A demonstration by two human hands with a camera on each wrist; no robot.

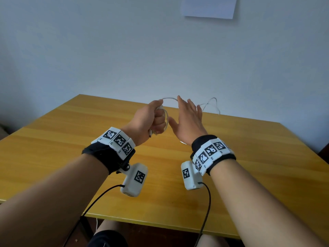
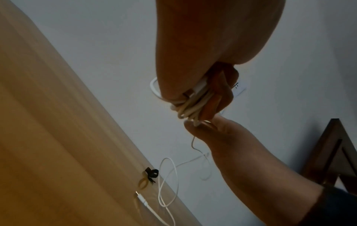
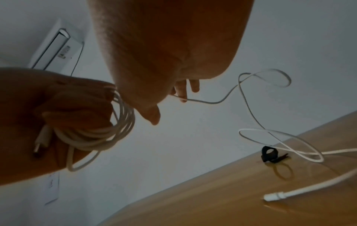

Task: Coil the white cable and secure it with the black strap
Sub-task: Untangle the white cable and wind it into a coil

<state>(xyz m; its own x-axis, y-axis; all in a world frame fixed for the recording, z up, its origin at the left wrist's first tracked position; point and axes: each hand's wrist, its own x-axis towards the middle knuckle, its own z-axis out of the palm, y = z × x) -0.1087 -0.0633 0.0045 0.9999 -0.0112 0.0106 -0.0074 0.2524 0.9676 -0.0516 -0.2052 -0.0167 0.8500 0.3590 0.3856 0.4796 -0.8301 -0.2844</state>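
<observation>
My left hand (image 1: 154,120) is clenched in a fist round several turns of the white cable (image 1: 166,122), held above the yellow table (image 1: 71,157). One plug (image 3: 41,140) sticks out below the fist, beside the coil (image 3: 115,130). My right hand (image 1: 188,120) is just right of it, fingers straight, with the cable running across its fingertips (image 3: 182,97). The loose cable (image 1: 211,104) loops down to the table and ends in a white connector (image 3: 270,196). The black strap (image 3: 269,153) lies curled on the table near the far edge; the head view hides it.
A pale wall rises right behind the table's far edge. A sheet of paper (image 1: 209,7) hangs on it. A dark wooden frame (image 2: 336,152) stands at the right. Black wrist-camera leads (image 1: 99,198) hang over the table's front edge.
</observation>
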